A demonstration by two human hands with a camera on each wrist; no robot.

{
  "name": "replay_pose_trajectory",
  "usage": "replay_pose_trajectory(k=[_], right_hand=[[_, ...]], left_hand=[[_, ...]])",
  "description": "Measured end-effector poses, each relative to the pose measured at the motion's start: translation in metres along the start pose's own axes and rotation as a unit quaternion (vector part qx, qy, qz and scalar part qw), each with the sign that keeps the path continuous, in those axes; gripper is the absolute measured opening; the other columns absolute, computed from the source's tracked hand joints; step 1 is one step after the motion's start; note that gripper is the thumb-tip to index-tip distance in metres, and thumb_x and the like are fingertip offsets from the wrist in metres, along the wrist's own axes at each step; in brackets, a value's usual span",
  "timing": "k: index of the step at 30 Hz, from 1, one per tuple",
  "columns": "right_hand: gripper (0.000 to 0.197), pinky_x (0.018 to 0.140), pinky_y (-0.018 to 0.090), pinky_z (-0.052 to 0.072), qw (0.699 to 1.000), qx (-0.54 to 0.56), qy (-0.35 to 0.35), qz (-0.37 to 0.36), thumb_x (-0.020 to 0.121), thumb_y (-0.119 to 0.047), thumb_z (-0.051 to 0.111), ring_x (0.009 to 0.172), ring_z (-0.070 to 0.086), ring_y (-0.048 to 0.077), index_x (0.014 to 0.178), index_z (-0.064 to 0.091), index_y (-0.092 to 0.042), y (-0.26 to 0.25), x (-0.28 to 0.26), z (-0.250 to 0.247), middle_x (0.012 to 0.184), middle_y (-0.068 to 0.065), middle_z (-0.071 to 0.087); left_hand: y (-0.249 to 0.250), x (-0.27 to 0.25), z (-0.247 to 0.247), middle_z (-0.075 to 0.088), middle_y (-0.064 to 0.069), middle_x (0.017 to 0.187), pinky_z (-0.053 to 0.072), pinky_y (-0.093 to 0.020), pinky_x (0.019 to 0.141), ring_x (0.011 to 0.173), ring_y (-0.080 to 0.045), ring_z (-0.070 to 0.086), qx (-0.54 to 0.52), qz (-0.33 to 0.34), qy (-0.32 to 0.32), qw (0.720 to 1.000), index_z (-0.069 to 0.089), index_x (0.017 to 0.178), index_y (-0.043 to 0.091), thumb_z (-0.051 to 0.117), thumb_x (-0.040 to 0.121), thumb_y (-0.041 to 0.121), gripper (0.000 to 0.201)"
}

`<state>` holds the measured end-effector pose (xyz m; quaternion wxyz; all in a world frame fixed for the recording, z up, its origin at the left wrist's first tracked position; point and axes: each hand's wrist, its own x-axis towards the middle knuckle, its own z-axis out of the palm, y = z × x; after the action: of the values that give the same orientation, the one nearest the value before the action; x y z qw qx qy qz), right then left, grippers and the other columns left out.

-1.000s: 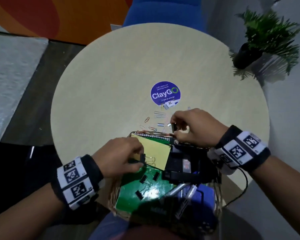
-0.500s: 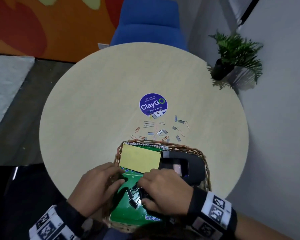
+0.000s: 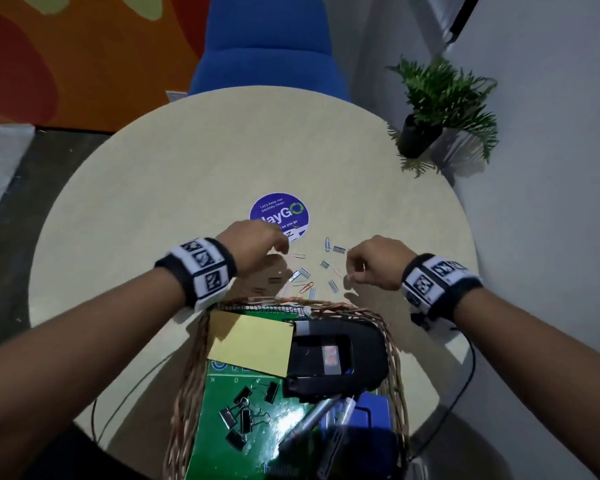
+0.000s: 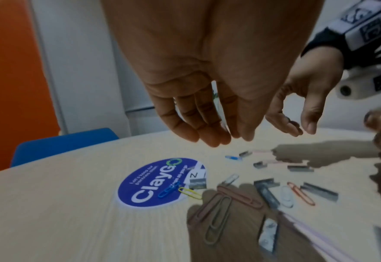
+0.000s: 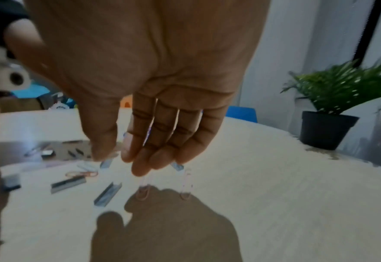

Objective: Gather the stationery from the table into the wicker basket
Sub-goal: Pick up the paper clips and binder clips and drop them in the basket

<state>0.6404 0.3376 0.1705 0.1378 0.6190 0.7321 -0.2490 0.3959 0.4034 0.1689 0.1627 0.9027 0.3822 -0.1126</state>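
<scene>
Both your hands are out over the round pale wooden bench (image 3: 160, 188), above the scatter of small stationery in the middle of the head view. Your left hand (image 3: 257, 245) hangs at centre-left, fingers loosely bunched and pointing down, holding nothing that shows. Under it and a touch to the lower right in the left wrist view lie two long brownish wire paper clips (image 4: 216, 211), long axes running toward the lower left of that frame. A blue paper clip (image 4: 169, 190) and a yellow paper clip (image 4: 190, 193) sit on the edge of the round purple sticker (image 3: 279, 216).

Your right hand (image 3: 373, 263) is at centre-right, thumb and fingers drawn close with a small gap, nothing pinched that I can make out. Straight below its fingertips (image 5: 140, 168) in the right wrist view lie two pale pink paper clips (image 5: 186, 184), side by side, long axes pointing away from you. Grey staple strips (image 5: 107, 195) lie just left of them.

So the right grip is nearer the pink pair, the left nearer the brown pair. The brown wicker basket (image 3: 392, 344) waits at bottom centre, already carrying the notebook, sticky notes and binder clips.
</scene>
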Motion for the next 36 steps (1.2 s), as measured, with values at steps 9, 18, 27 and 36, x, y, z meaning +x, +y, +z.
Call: replay_pose_trajectory(k=[9,18,27,36], right_hand=[[0.036,0.058,0.027,0.045,0.996,-0.070,-0.055,-0.013,0.070,-0.047,0.071,0.062,0.056,0.023,0.058,0.052,-0.019,-0.011,0.063,0.031,0.062,-0.002,0.052],[0.028,0.059,0.028,0.045,0.994,-0.068,-0.080,-0.008,0.075,-0.033,0.070,0.063,0.055,0.029,0.066,0.052,-0.014,-0.017,0.071,0.034,0.060,0.005,0.047],[0.011,0.059,0.030,0.051,0.999,0.034,-0.014,-0.002,0.069,-0.022,0.057,0.064,0.062,0.026,0.064,0.060,-0.013,-0.011,0.064,0.027,0.065,0.003,0.065],[0.018,0.061,0.029,0.042,0.990,0.073,0.031,-0.113,0.079,-0.027,0.060,0.067,0.055,0.020,0.064,0.048,-0.025,-0.045,0.003,-0.023,0.069,-0.005,0.063]], left_hand=[[0.020,0.081,0.044,0.066,-0.008,0.094,0.044,-0.030,0.069,0.086,-0.032,0.061,0.029,0.040,-0.108,0.993,0.068,0.095,0.016,0.051,0.091,0.038,0.028],[0.021,0.088,0.048,0.066,-0.005,0.089,0.054,-0.037,0.073,0.081,-0.030,0.062,0.031,0.065,-0.132,0.989,0.067,0.088,0.018,0.056,0.084,0.025,0.014],[0.000,0.066,0.011,0.068,-0.004,0.085,0.043,-0.027,0.073,0.082,-0.022,0.059,-0.132,-0.014,-0.032,0.991,0.065,0.089,0.011,0.065,0.083,0.020,0.011],[-0.014,-0.072,-0.015,0.074,0.012,0.073,0.049,-0.017,0.066,0.062,0.001,0.067,-0.243,-0.022,0.048,0.969,0.073,0.079,0.023,0.075,0.077,0.024,0.003]])
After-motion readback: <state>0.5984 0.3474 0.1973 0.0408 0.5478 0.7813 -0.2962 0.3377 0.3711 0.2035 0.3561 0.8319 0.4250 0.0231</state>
